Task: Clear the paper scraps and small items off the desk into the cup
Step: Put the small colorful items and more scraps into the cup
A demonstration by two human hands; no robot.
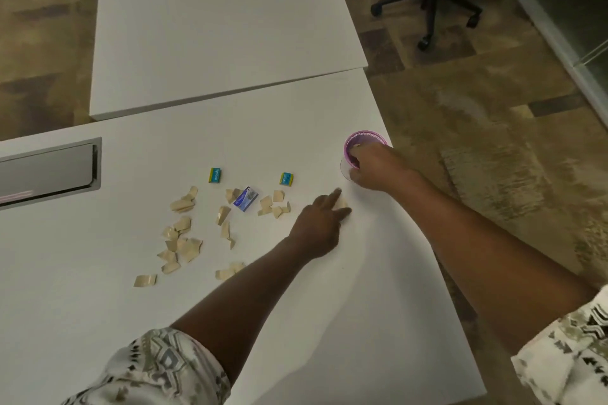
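Scraps of torn beige paper [179, 240] litter the left half of the white desk [296, 306], with two small green-and-blue packets [215, 175] and a little blue-and-white box [245, 198] among them, all yet to be cleared. Further right, the left hand [317, 223] presses loosely spread fingers on a scrap, probably to pinch it up; nothing is firmly held yet. At the desk's right edge stands the pink-rimmed plastic cup [353, 141], within easy reach. The right hand [373, 168] hangs over its mouth, fingers dipping inside, seemingly dropping a piece; whether it holds anything I cannot tell.
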